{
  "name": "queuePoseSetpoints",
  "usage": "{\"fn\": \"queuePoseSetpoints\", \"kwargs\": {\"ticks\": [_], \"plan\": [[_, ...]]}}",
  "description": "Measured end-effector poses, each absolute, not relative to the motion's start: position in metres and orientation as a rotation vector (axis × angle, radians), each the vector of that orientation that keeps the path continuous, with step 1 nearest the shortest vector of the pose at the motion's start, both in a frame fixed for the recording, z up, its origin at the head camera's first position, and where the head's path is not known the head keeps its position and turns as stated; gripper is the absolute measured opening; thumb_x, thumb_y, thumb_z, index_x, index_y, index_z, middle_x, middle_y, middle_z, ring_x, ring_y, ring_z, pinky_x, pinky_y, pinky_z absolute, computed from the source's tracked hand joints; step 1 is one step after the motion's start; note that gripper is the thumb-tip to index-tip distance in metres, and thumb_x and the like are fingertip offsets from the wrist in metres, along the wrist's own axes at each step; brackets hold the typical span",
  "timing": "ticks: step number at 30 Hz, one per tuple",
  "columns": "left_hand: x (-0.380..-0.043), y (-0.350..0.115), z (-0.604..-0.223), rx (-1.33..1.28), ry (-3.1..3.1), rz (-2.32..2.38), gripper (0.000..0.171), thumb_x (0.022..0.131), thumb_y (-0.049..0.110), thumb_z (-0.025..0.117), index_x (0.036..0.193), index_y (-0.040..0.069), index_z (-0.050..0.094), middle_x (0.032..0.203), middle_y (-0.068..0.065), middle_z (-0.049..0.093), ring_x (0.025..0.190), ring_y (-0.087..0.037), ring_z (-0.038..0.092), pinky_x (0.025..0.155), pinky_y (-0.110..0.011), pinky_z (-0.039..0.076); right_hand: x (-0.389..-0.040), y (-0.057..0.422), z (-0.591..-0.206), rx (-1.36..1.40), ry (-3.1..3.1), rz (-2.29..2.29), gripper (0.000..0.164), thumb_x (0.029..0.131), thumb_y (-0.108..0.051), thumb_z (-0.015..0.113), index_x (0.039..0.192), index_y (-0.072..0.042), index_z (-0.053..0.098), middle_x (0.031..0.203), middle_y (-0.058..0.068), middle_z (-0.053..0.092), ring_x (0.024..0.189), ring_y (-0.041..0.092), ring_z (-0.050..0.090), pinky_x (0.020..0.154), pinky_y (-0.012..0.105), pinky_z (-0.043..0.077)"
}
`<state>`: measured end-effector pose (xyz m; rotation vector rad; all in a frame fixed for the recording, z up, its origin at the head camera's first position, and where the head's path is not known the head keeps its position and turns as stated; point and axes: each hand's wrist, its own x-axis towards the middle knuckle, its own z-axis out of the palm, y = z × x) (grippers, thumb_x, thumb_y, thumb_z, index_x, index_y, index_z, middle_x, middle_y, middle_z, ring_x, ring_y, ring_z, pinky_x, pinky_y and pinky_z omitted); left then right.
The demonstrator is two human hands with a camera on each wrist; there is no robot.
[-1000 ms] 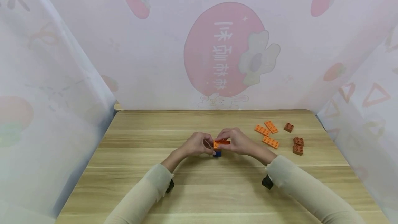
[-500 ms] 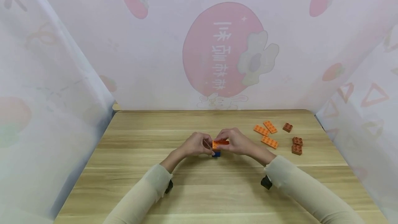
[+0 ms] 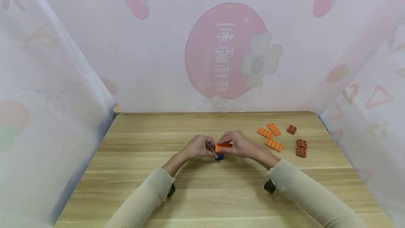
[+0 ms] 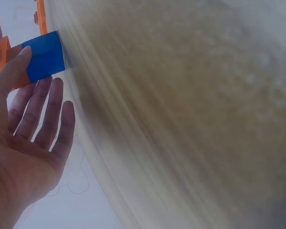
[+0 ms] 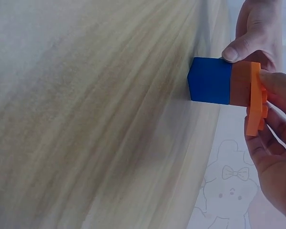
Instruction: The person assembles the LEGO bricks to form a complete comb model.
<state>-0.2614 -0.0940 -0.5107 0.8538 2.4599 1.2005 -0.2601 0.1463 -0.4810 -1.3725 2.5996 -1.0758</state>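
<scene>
A small stack stands on the table between the two hands: a blue block [image 5: 209,81] at the bottom, a brown brick [image 5: 240,84] above it and a long orange brick [image 5: 254,102] on top. The orange brick juts out past the brown one on the right side. My left hand [image 3: 197,147] pinches the stack near where blue meets brown, its thumb [image 4: 23,56] on the near face and the other fingers behind. With thumb and fingers, my right hand [image 3: 239,144] holds the orange brick from the right.
On the wooden table [image 3: 196,200], right of the hands, lie 3 orange bricks [image 3: 273,144]. Beyond them are a lone brown brick [image 3: 291,129] and a pair of brown bricks [image 3: 301,151] side by side. A printed white curtain [image 3: 152,62] borders the back and sides.
</scene>
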Motion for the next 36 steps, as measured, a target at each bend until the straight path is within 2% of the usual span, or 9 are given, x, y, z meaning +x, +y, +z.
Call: {"fn": "queuePoseSetpoints", "kwargs": {"ticks": [8, 18, 26, 30, 36], "plan": [[-0.262, -0.095, -0.51, 0.858, 2.459, 1.2, 0.02, 0.084, 0.013, 0.091, 0.097, 0.013, 0.076, 0.098, 0.003, 0.08, 0.086, -0.009, 0.076, 0.078, -0.024, 0.062, -0.26, 0.147, -0.484, -1.346, 2.595, -1.106, 0.02, 0.094, -0.011, 0.082, 0.113, -0.005, 0.081, 0.109, 0.005, 0.079, 0.096, 0.014, 0.073, 0.081, 0.028, 0.062], [-0.262, -0.095, -0.511, 0.842, 2.461, 1.198, 0.02, 0.084, 0.015, 0.092, 0.096, 0.015, 0.076, 0.098, 0.005, 0.08, 0.086, -0.009, 0.076, 0.078, -0.025, 0.062, -0.265, 0.153, -0.492, -1.391, 2.557, -1.181, 0.022, 0.093, -0.015, 0.084, 0.113, -0.007, 0.081, 0.11, 0.004, 0.079, 0.095, 0.014, 0.072, 0.077, 0.03, 0.062], [-0.263, -0.094, -0.512, 0.828, 2.464, 1.209, 0.022, 0.082, 0.014, 0.093, 0.095, 0.012, 0.075, 0.096, 0.002, 0.08, 0.084, -0.009, 0.076, 0.077, -0.026, 0.063, -0.265, 0.163, -0.49, -1.394, 2.552, -1.211, 0.027, 0.093, -0.018, 0.085, 0.116, -0.005, 0.079, 0.11, 0.006, 0.078, 0.09, 0.016, 0.073, 0.075, 0.046, 0.064], [-0.263, -0.094, -0.512, 0.815, 2.469, 1.203, 0.022, 0.082, 0.015, 0.094, 0.094, 0.013, 0.075, 0.095, 0.004, 0.08, 0.083, -0.008, 0.076, 0.077, -0.026, 0.062, -0.265, 0.172, -0.487, -1.379, 2.587, -1.196, 0.028, 0.092, -0.017, 0.086, 0.116, -0.004, 0.079, 0.11, 0.008, 0.078, 0.092, 0.019, 0.073, 0.081, 0.046, 0.064], [-0.262, -0.093, -0.512, 0.808, 2.476, 1.198, 0.022, 0.082, 0.016, 0.094, 0.095, 0.014, 0.075, 0.096, 0.004, 0.08, 0.083, -0.008, 0.075, 0.078, -0.026, 0.062, -0.263, 0.188, -0.48, -1.275, 2.624, -1.194, 0.028, 0.09, -0.018, 0.087, 0.116, -0.012, 0.08, 0.11, 0.001, 0.078, 0.094, 0.016, 0.072, 0.084, 0.047, 0.063]]}}
